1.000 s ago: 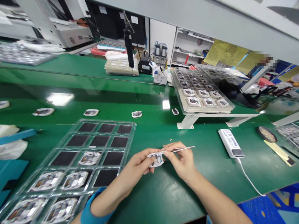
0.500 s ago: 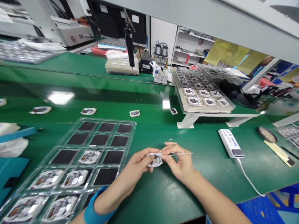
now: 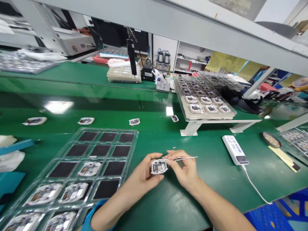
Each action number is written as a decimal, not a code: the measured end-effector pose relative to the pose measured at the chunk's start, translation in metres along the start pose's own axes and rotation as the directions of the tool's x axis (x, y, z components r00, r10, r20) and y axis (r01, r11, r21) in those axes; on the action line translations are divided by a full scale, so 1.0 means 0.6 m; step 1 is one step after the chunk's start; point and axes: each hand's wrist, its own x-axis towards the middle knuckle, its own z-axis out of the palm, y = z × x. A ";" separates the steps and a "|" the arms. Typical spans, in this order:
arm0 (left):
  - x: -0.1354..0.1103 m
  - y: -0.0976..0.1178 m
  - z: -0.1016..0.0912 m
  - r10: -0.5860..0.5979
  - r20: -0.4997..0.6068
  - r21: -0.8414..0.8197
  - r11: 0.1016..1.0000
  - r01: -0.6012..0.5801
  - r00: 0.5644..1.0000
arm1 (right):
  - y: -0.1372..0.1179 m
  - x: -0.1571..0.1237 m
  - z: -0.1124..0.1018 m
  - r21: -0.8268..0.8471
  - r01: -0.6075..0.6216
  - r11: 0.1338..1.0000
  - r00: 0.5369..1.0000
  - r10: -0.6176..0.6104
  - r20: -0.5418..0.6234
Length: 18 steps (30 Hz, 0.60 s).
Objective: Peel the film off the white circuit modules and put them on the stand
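Observation:
My left hand grips a small white-framed electronic module by its edges, with a dark circuit at its middle. My right hand pinches slim metal tweezers, their far end pointing right and their near end at the module's upper edge. The fingers of both hands nearly meet above the module. Its underside is hidden. A clear plastic tray with black pads and several similar modules lies to the left of my left hand.
Several loose modules lie in a row beyond the tray on the green bench. A stacked tray of modules stands on a white stand at right. A white power bank trails a cable. A blue crate sits bottom right.
The whole scene has shifted slightly as my head moved. My left hand has turned the module so its face shows more squarely, and the tweezers remain at its upper edge.

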 end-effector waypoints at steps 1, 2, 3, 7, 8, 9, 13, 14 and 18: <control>0.002 -0.003 0.000 0.005 0.007 0.008 1.000 -0.005 1.000 | 0.000 0.000 0.000 -0.004 0.000 1.000 1.000 -0.001 -0.001; 0.003 -0.005 0.001 0.009 0.006 0.021 1.000 -0.009 1.000 | -0.001 0.001 0.000 -0.008 0.002 1.000 1.000 -0.002 -0.001; 0.005 -0.007 0.001 0.015 0.001 0.037 0.999 -0.015 1.000 | -0.001 0.000 0.000 -0.013 0.006 1.000 1.000 -0.006 -0.004; 0.012 -0.008 -0.001 0.074 -0.025 0.091 0.993 -0.072 0.997 | -0.006 -0.002 0.002 -0.034 0.079 0.996 0.995 -0.081 -0.066; 0.013 -0.008 -0.004 0.085 -0.028 0.105 0.991 -0.082 0.996 | -0.008 -0.003 0.002 -0.036 0.108 0.993 0.990 -0.111 -0.083; 0.015 -0.006 -0.009 0.091 -0.029 0.123 0.989 -0.086 0.995 | -0.010 -0.004 0.003 -0.036 0.140 0.990 0.985 -0.143 -0.095; 0.034 0.014 -0.040 0.125 -0.057 0.315 0.944 -0.101 0.990 | -0.024 -0.006 0.006 -0.041 0.246 0.968 0.966 -0.248 -0.076; 0.044 0.023 -0.048 0.133 -0.069 0.388 0.916 -0.096 0.989 | -0.027 -0.007 0.006 -0.047 0.266 0.963 0.961 -0.269 -0.060; 0.121 0.066 -0.064 0.281 -0.108 0.622 0.768 -0.156 0.954 | -0.030 -0.009 0.010 -0.079 0.320 0.944 0.946 -0.322 -0.024</control>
